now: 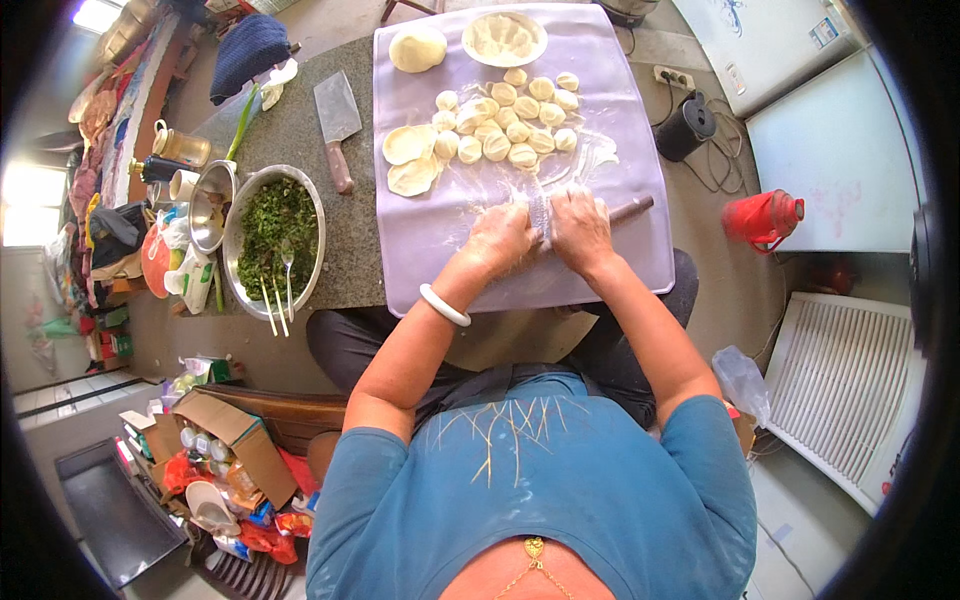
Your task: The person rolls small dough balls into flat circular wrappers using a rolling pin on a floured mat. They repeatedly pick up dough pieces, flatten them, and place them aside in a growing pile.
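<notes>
Both hands are low on a floured lilac mat [622,97]. My left hand [501,234] is curled with its knuckles up; whether it grips anything is hidden. My right hand [581,225] is bent over a wooden rolling pin [631,211], whose dark end sticks out to the right. Beyond the hands lie several small dough pieces [496,145]. Flat dough wrappers [411,177] overlap at the mat's left. A large dough ball [418,49] and a bowl of flour [505,39] stand at the far edge.
On the stone counter [349,247] left of the mat are a cleaver [337,112], a steel bowl of chopped green filling [274,225] with a fork and chopsticks, and a smaller metal bowl [206,206]. A black kettle [685,126] and a red thermos [761,219] are at the right.
</notes>
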{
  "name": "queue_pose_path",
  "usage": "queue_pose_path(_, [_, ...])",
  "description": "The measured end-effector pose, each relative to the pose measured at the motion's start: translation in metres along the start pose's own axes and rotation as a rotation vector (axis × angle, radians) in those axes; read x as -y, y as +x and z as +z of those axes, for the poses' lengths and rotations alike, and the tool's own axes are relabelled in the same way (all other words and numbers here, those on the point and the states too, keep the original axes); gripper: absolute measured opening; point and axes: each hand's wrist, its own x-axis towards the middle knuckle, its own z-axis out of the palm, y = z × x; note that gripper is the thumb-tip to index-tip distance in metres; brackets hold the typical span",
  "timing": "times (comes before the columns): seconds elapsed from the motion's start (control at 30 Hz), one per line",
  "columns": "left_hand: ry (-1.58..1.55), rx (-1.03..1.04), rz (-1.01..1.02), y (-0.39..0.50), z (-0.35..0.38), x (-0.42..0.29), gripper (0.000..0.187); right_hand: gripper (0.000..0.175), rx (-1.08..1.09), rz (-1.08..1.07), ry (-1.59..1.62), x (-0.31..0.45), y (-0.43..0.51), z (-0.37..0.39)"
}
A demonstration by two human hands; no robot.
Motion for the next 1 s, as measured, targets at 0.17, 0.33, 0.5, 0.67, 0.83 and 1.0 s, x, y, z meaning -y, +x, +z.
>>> queue_pose_path(0.17, [-0.08, 0.015, 0.007, 0.017, 0.004, 0.024, 0.026, 0.018, 0.029, 0.06, 0.046, 0.012, 0.027, 0.002])
queue_pose_path(0.33, [-0.335, 0.147, -0.124, 0.006, -0.002, 0.032, 0.028, 0.016, 0.046, -0.021, -0.009, 0.008, -0.02, -0.009])
queue_pose_path(0.5, [0.027, 0.021, -0.047, 0.019, 0.005, 0.013, 0.028, 0.017, 0.051, 0.037, -0.022, 0.011, 0.031, 0.006])
queue_pose_path(0.67, [-0.103, -0.068, -0.081, 0.016, 0.012, 0.028, 0.024, 0.019, 0.03, 0.019, -0.026, 0.012, -0.007, 0.003])
queue_pose_path(0.83, [-0.188, 0.206, -0.13, 0.003, -0.011, 0.028, 0.026, 0.015, 0.031, -0.016, 0.002, 0.013, -0.011, -0.006])
queue_pose_path(1.0, [0.041, -0.065, -0.118, 0.022, 0.01, 0.022, 0.025, 0.016, 0.036, 0.041, -0.027, 0.018, 0.037, 0.006])
